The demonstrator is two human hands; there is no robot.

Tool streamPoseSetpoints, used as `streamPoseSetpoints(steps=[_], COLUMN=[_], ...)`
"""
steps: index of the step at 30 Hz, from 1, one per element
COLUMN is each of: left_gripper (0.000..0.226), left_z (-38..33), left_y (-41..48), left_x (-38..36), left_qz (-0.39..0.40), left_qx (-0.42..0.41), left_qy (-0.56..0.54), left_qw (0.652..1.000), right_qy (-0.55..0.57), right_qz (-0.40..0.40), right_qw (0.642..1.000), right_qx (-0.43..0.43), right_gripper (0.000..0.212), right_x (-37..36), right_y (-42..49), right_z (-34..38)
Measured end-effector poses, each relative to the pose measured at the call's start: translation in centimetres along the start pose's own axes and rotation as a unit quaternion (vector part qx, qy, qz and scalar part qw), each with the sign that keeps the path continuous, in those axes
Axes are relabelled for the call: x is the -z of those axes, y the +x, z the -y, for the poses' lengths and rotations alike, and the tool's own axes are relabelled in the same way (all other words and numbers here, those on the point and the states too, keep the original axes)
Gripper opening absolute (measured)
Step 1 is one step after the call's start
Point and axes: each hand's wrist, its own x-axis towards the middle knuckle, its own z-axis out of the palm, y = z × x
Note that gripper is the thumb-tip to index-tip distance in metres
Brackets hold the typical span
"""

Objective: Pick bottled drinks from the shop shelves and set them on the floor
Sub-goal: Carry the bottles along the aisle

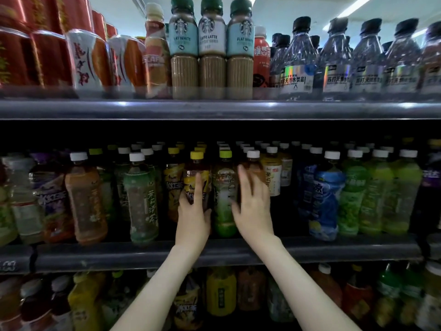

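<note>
Where the left hand (194, 211) meets the stock, it grips the yellow-capped bottle (196, 168), which stands upright in the front row of the middle shelf (310, 249).

Bottle: clear plastic, dark brown liquid, screw cap in flat yellow, and a glossy yellow-and-black wrap label around the waist. The body is rounded at the shoulder and narrows slightly at the label.

Left hand: reaches up from below and holds the lower half of the bottle. The index finger lies straight up the front of the label, the other fingers curl round its left side, and the thumb presses the right side. The forearm is bare and rises steeply.

Just right of the yellow-capped bottle, touching or nearly so, stands a green bottle (224, 187) with a lime cap. Its plastic is translucent, shading from pale at the middle to bright green at the base.

Right hand (253, 201): released, grasping nothing, fingers extended and close together. It is angled up on the far side of the green bottle from the yellow-capped one, with the thumb lying over the green bottle's lower right flank. The fingertips reach a white-capped bottle (253, 161) of amber liquid. They are motion-blurred, so contact there is probable but not certain.

On the shelf above the yellow-capped bottle stand ribbed coffee bottles (212, 56) with dark green caps. Right of those are clear, faceted water bottles (296, 63) with black caps.
</note>
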Motion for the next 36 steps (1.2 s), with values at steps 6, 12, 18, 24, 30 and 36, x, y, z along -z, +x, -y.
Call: streamPoseSetpoints(steps=[6,12,18,24,30,36], left_gripper=[0.107,0.107,0.103,0.087,0.066,0.062], left_z=[0.7,2.0,2.9,2.6,3.6,6.4], left_y=[0.0,0.5,0.1,-1.8,-5.1,-6.6], left_x=[0.9,1.7,2.6,4.2,8.3,13.3], left_qz=[-0.012,0.022,0.068,0.098,-0.021,-0.11], left_qx=[-0.049,-0.034,-0.033,-0.026,0.0,0.053], left_qy=[0.049,-0.002,-0.034,-0.007,0.042,0.101], left_qw=[0.998,0.999,0.997,0.995,0.999,0.987], right_qy=[-0.099,-0.086,0.06,0.082,0.093,0.16], right_qz=[0.119,0.095,0.007,-0.03,-0.109,-0.173], right_qw=[0.988,0.991,0.997,0.994,0.981,0.953], right_qx=[0.0,-0.025,0.052,0.062,0.132,0.19], right_gripper=[0.082,0.074,0.075,0.079,0.082,0.077], right_x=[-2.3,-2.7,-2.3,-0.7,0.8,3.1], right_y=[3.0,3.4,0.7,-0.7,-2.8,-3.3], right_z=[2.8,3.3,3.4,2.8,3.2,6.2])
